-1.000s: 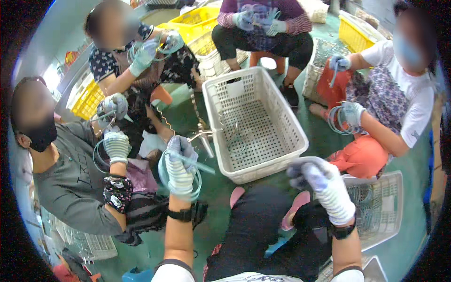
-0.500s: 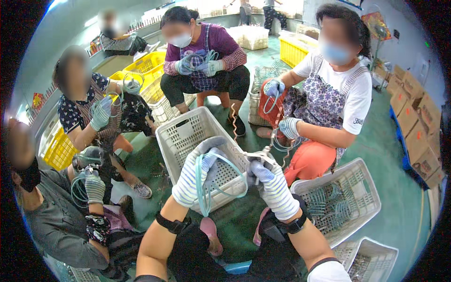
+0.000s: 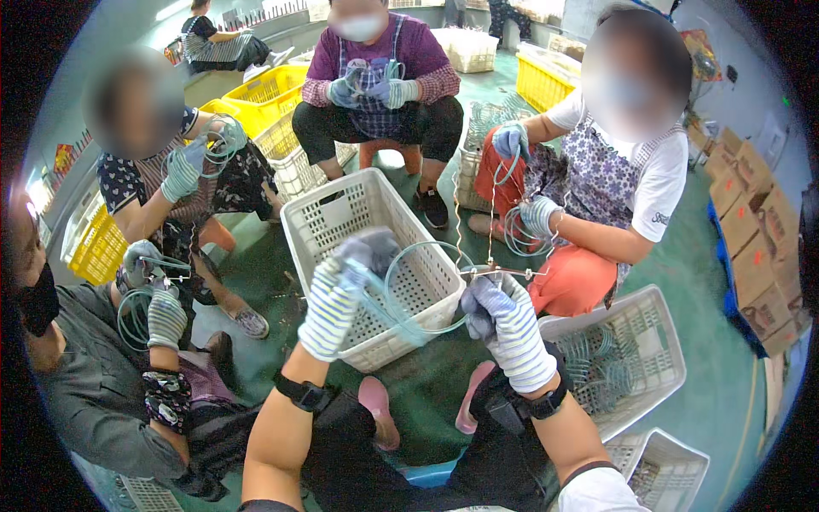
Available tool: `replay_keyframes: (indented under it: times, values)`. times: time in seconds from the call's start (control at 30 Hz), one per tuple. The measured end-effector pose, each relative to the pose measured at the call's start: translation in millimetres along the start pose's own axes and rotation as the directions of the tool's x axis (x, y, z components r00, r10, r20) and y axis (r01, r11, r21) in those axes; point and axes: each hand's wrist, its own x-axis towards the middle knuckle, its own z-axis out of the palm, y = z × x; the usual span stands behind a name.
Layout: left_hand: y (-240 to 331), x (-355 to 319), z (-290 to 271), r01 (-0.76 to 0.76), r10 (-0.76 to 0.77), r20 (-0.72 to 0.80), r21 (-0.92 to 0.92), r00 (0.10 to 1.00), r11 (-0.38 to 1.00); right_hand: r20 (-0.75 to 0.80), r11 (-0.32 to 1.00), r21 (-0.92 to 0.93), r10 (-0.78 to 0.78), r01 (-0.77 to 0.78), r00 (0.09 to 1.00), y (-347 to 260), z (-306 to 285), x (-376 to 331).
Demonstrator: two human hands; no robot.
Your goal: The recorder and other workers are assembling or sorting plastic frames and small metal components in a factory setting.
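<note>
At four o'clock from the left hand [image 3: 339, 294], its gripped pale-blue tubing [image 3: 409, 327] loops out. The right hand [image 3: 509, 328] pinches a metal fitting [image 3: 492, 271] at twelve.

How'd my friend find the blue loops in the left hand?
Find the white crate in the group's middle. In front of it, the wearer's striped-gloved left hand holds light-blue tubing loops. Unlike those the co-workers hold, these overlap that crate in the view.

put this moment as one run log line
left hand: holds pale blue loops | right hand: grips thin metal piece | ahead: white crate | right side: second crate
</note>
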Motion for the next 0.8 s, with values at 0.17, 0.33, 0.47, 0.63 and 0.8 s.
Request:
replay_keyframes:
  times: [0.17, 0.33, 0.47, 0.63, 0.8]
  values:
    - [6, -6, -43, -0.052, -0.012, -0.099, -0.623, 0.995, 0.780, -0.042, 0.998, -0.042, -0.046, 0.044, 0.998, -2, -5, -3]
    - [25, -14, -37, 0.223, -0.218, 0.085, -0.056, 0.972, 0.973, -0.040, 0.996, -0.064, -0.071, 0.068, 0.997, -3, -1, 0]
    - [22, -25, -6, 0.415, -0.410, 0.293, 0.047, 0.864, 0.908, -0.016, 0.993, -0.088, -0.079, 0.077, 0.997, -2, 0, -1]
    - [34, -27, -3, 0.501, -0.424, 0.277, -0.344, 0.862, 0.794, -0.043, 0.995, -0.077, -0.069, 0.065, 0.997, -4, 5, -3]
    - [39, -24, -20, 0.350, -0.350, 0.059, -0.324, 0.935, 0.879, -0.002, 0.920, -0.238, -0.321, 0.311, 0.947, 5, 9, -3]
